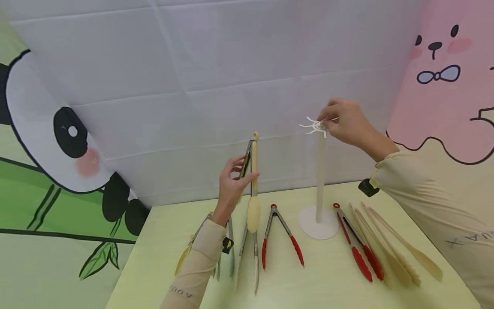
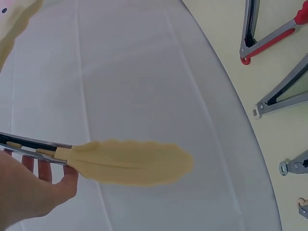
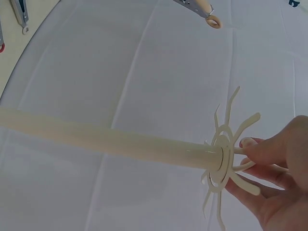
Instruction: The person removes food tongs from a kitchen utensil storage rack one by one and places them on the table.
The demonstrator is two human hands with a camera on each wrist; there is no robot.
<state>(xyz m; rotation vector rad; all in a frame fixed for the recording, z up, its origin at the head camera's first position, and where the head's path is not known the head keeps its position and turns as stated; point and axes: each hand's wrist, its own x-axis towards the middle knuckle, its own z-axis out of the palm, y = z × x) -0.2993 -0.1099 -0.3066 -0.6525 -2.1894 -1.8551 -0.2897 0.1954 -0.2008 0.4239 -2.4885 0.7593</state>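
Note:
My left hand [image 1: 231, 184] holds beige-tipped kitchen tongs [image 1: 253, 214] upright above the table, hanging ring at the top and tips pointing down. In the left wrist view, the scalloped beige tip [image 2: 132, 162] extends beyond the fingers. To the right stands a white utensil stand with a round base [image 1: 308, 231], a tall pole [image 1: 320, 180] and a ring of curved hooks [image 1: 317, 125] on top. My right hand [image 1: 345, 122] pinches one of these hooks between thumb and fingers, as the right wrist view shows. The ring of the held tongs [image 3: 214, 22] appears at that view's top.
Red-tipped tongs [image 1: 296, 251] lie spread left of the base; paler tongs [image 1: 256, 274], green-tipped tongs [image 1: 232, 262] and yellow-tipped tongs [image 1: 182, 259] lie farther left. Right of the base are more red-tipped tongs [image 1: 360, 264] and several beige utensils [image 1: 428, 264]. A white cloth [image 1: 239, 51] hangs behind the table.

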